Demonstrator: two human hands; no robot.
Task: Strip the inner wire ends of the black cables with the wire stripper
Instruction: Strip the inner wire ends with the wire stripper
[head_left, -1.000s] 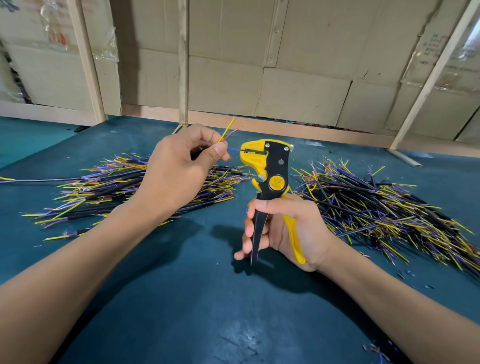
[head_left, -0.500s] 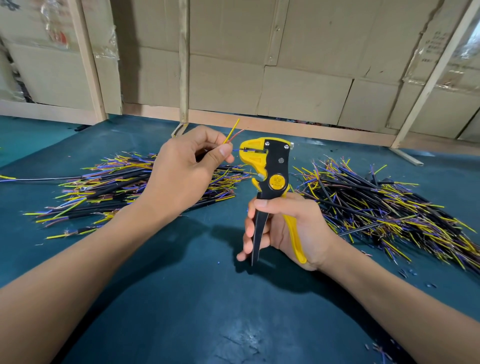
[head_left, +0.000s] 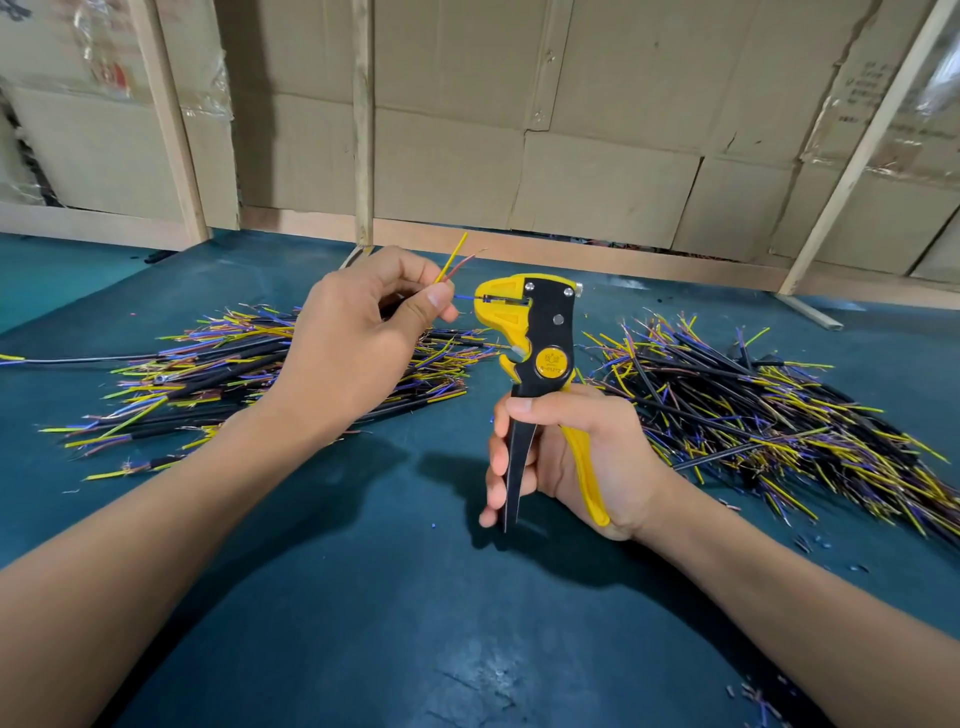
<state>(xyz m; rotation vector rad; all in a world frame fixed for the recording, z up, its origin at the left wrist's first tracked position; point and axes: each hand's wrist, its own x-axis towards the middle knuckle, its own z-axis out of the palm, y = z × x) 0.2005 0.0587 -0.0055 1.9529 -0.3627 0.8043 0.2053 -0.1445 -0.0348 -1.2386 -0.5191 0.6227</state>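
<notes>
A: At the centre of the frame, what are the two hands doing?

B: The left hand (head_left: 358, 338) is curled around a black cable, thumb and forefinger pinching its blue inner wire (head_left: 464, 297), whose tip sits in the mouth of the wire stripper (head_left: 530, 332). Two more inner wires, a yellow wire (head_left: 453, 262) and a reddish wire (head_left: 465, 261), fan up and to the right from the fingers, free of the tool.

A: And the right hand?

B: The right hand (head_left: 576, 457), just below and right of centre, grips the stripper's two handles, thumb across the black one, palm against the yellow one. The tool stands upright, its yellow head pointing toward the left hand, handles spread apart.

A: Can the cable's black sheath be seen?

B: Barely; the left hand hides almost all of it.

A: Where do the other cables lie?

B: In two heaps on the dark teal table mat (head_left: 363, 597). The left pile of cables (head_left: 218, 384) spreads across the middle left of the frame, behind the left wrist, ends fanned out in yellow, blue and reddish. The right pile of cables (head_left: 779, 415) fills the middle right, looser and more tangled. One single cable (head_left: 78, 359) runs off the left edge.

A: Anything further out?

B: Tiny bits of stripped insulation (head_left: 810, 545) dot the mat at lower right. Along the top, a cardboard wall (head_left: 597, 130) braced by pale wooden battens (head_left: 362, 124) closes the far side.
</notes>
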